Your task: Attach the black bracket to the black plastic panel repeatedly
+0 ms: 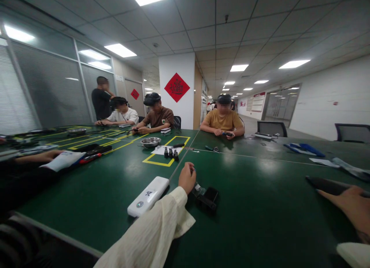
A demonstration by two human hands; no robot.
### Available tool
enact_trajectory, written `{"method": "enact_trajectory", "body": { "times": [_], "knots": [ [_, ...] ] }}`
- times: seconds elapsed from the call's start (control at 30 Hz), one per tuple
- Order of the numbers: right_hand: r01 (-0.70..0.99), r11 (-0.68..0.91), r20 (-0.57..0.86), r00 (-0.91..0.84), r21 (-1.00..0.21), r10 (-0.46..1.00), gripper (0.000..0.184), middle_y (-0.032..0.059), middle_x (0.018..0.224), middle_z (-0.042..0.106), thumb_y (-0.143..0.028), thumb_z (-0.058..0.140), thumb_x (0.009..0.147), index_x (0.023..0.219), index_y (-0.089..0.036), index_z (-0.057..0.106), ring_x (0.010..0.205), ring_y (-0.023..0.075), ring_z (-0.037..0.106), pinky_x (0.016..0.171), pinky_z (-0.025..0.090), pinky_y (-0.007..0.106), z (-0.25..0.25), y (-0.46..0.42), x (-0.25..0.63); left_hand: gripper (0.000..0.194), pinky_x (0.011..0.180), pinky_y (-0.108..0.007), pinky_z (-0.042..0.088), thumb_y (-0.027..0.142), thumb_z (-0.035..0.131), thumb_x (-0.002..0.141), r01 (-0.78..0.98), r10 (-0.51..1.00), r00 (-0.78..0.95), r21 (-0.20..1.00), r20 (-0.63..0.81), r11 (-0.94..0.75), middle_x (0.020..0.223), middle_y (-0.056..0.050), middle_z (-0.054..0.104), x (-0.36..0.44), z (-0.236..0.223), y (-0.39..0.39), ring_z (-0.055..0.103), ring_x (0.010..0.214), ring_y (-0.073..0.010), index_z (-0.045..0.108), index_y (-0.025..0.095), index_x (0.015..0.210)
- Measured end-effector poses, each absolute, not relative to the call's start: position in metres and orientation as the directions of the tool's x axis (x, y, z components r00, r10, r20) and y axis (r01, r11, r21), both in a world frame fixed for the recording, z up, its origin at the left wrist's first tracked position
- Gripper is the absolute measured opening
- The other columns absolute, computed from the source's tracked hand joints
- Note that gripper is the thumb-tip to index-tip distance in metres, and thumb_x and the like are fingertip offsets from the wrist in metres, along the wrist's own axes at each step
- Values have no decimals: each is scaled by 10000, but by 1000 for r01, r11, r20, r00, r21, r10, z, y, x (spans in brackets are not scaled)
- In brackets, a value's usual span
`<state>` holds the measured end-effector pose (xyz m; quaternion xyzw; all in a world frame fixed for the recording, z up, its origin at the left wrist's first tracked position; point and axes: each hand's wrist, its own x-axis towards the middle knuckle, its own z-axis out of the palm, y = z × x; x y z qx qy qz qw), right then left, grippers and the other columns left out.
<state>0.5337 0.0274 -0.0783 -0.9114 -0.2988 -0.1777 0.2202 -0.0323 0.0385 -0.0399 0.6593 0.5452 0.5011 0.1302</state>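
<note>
Near the middle of the table is my left hand (pixel 187 178), in a cream sleeve, with its fingers curled together. Whatever may be in those fingers is too small to make out. Just right of and below that hand lies a black device (pixel 210 199) beside a small clear plastic packet (pixel 199 189). A white box marked 26 (pixel 148 196) sits to the left of my forearm. At the far right edge, my right hand (pixel 349 206) is at a long, dark, flat object (pixel 329 185) and seems to grip it; part of the hand is cut off.
Small black cylinders (pixel 171 154) stand on white paper inside a yellow taped rectangle (pixel 157 164), near a metal bowl (pixel 150 142). A neighbour's hand (pixel 43 157) with a white cloth (pixel 65 160) is at left. Several people sit across the green table (pixel 245 221). Blue material (pixel 305 149) lies right.
</note>
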Motion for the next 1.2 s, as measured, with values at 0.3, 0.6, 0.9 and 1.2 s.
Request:
{"method": "enact_trajectory", "body": {
  "times": [0.3, 0.6, 0.9, 1.2],
  "knots": [
    [792, -596, 691, 356, 134, 629, 568, 294, 1160, 425, -497, 541, 721, 1137, -114, 478, 1179, 400, 337, 973, -45, 448, -22, 1, 399, 196, 739, -284, 426, 97, 438, 766, 644, 832, -59, 658, 552, -391, 825, -24, 543, -32, -37, 36, 543, 797, -152, 444, 181, 943],
    [985, -168, 637, 157, -43, 755, 726, 145, 1057, 482, -657, 589, 555, 1106, -203, 459, 1074, 354, 390, 965, 125, 561, 3, -19, 239, 202, 766, -308, 436, 81, 341, 807, 681, 808, -22, 601, 588, -418, 845, -45, 520, -31, -33, 34, 531, 828, -164, 475, 170, 930],
    [990, -97, 533, 135, -100, 835, 768, 172, 1047, 484, -611, 587, 583, 1156, -141, 386, 1069, 372, 403, 948, 111, 611, -18, -46, 189, 197, 765, -312, 441, 94, 391, 779, 667, 791, 16, 583, 612, -465, 829, -35, 542, -28, -36, 34, 541, 829, -166, 475, 177, 936],
    [996, -46, 436, 77, -82, 897, 702, 145, 1000, 527, -621, 597, 583, 1105, -174, 456, 1014, 339, 471, 932, 243, 511, -20, -49, 188, 196, 773, -305, 432, 93, 383, 781, 668, 795, 115, 546, 596, -506, 862, -31, 543, -27, -38, 34, 530, 824, -155, 485, 186, 920]
  ]
}}
